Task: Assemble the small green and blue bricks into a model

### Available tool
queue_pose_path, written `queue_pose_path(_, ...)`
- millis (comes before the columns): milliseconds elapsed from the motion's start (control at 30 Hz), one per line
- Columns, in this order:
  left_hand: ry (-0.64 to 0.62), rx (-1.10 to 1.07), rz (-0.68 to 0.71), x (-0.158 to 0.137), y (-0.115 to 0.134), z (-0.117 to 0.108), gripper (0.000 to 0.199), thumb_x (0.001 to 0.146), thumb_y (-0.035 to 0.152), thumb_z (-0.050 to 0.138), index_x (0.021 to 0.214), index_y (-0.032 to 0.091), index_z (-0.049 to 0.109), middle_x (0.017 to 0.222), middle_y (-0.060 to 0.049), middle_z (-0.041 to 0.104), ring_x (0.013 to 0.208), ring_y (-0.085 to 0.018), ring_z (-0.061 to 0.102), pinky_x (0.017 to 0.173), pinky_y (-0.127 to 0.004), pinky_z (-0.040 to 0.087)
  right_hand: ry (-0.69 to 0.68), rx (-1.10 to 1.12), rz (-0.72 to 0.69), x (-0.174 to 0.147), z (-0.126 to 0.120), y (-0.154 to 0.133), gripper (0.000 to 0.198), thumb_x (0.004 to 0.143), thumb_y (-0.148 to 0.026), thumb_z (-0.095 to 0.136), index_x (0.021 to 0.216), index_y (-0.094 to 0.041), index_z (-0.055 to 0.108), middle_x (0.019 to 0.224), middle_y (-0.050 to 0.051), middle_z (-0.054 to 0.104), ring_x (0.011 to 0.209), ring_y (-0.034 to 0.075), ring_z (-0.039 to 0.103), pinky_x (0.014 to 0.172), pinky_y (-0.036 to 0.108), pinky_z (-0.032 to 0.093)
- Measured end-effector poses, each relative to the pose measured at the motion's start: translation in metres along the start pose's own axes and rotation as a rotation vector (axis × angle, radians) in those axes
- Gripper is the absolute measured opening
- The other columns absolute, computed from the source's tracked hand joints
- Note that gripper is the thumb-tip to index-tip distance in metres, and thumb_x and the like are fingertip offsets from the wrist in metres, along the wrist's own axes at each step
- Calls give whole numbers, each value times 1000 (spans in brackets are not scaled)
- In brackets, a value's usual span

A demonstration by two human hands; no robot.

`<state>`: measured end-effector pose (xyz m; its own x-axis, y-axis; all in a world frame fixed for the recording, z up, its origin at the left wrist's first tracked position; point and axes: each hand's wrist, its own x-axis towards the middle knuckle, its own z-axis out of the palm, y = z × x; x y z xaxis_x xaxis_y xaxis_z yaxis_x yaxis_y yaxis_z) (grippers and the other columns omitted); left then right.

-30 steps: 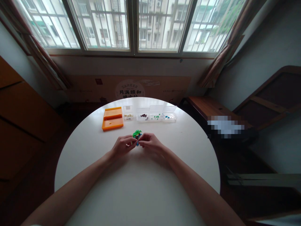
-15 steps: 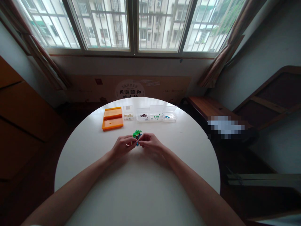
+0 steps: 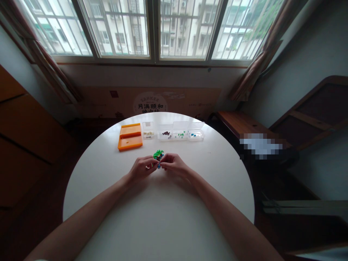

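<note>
Over the middle of the white round table [image 3: 152,214], a small building-block model [image 3: 158,156] of green, brown and blue pieces sits between my hands. My left hand [image 3: 143,165] is closed on its left side, thumb and fingers bent around it. From the right, my right hand [image 3: 174,164] pinches at the model's lower part, its fingertips meeting those of the left. The fingers cover much of the model, and whatever small piece may be in the right pinch is too tiny to make out.
Beyond the hands stands an orange two-level tray [image 3: 130,142] with a small piece in it. Beside it are a small clear box [image 3: 148,136] of cream pieces and clear lidded compartments [image 3: 180,136] with brown, green and blue pieces. A wooden bench [image 3: 244,123] is at right.
</note>
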<state>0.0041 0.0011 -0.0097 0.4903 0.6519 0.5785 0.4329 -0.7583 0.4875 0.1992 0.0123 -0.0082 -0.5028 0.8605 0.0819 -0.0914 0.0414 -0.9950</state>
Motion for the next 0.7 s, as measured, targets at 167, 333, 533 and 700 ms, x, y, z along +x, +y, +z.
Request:
queue_pose_path(167, 12, -5, 2, 0, 0, 1, 15, 85, 24, 54, 82, 15, 66, 69, -3, 62, 52, -7, 51, 51, -17, 41, -1, -3, -2, 0, -1, 2, 31, 64, -39, 74, 77, -13, 64, 66, 1, 62, 55, 10, 54, 53, 23, 43)
queue_pose_path(333, 16, -2, 6, 0, -1, 1, 15, 84, 24, 55, 81, 15, 66, 68, -3, 61, 52, -7, 51, 51, -17, 41, 1, -8, 3, 0, 0, 1, 31, 63, -39, 75, 76, -13, 64, 65, 1, 62, 54, 10, 54, 52, 23, 43)
queue_pose_path(533, 2, -3, 8, 0, -1, 1, 13, 84, 22, 55, 82, 15, 66, 69, -3, 61, 53, -7, 51, 52, -17, 42, -3, -7, -1, 0, 0, -1, 29, 64, -38, 74, 77, -13, 64, 67, 1, 63, 55, 10, 54, 53, 23, 43)
queue_pose_path(700, -10, -5, 2, 0, 0, 0, 11, 83, 21, 56, 82, 15, 65, 70, -3, 61, 53, -7, 51, 52, -17, 41, -9, -12, -9, 0, -1, -1, 28, 65, -36, 74, 77, -12, 64, 66, 1, 63, 54, 10, 54, 53, 23, 43)
